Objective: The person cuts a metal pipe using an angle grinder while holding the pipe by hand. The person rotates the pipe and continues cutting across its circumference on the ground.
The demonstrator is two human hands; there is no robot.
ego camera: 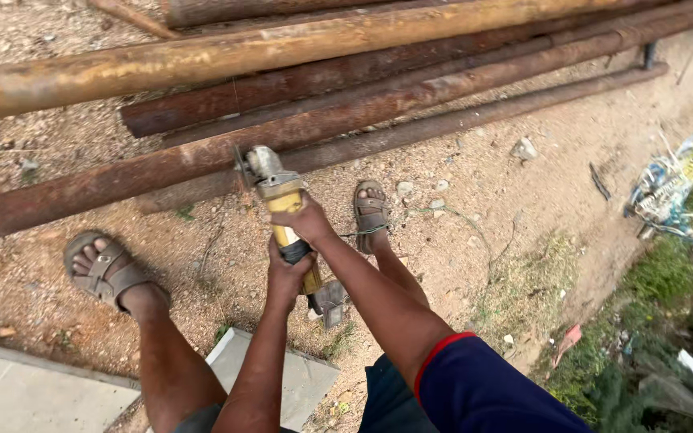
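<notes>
We look down on a stack of long rusty steel pipes [378, 96] lying slantwise across gravelly, sandy ground [523, 208], the nearest pipe [122, 178] running just ahead of our feet. At the lower left lie pale concrete slabs [26, 393], and off to the right a green weedy verge [659, 321] with a tangle of blue and white cord [675, 180]. Our legs stand apart, each foot in a brown sandal [102, 269], the right one [370, 212] planted close to the pipes. Between them we hold a yellow angle grinder [286, 212], its grey head and disc guard up against the near edge of the nearest pipe, though we cannot tell whether the disc actually touches the metal. Our right hand [308, 222] is closed over the front of the yellow body; our left hand [286, 277] is wrapped tight around the dark rear grip, both fully clenched on the tool. A thin green cable [443, 215] trails over the ground by the right foot. As for progress, we judge the work barely begun: no cut, notch or bright ground patch is visible on the pipe, no sparks show, and every pipe we can see appears whole, so the cutting or grinding itself looks undone.
</notes>
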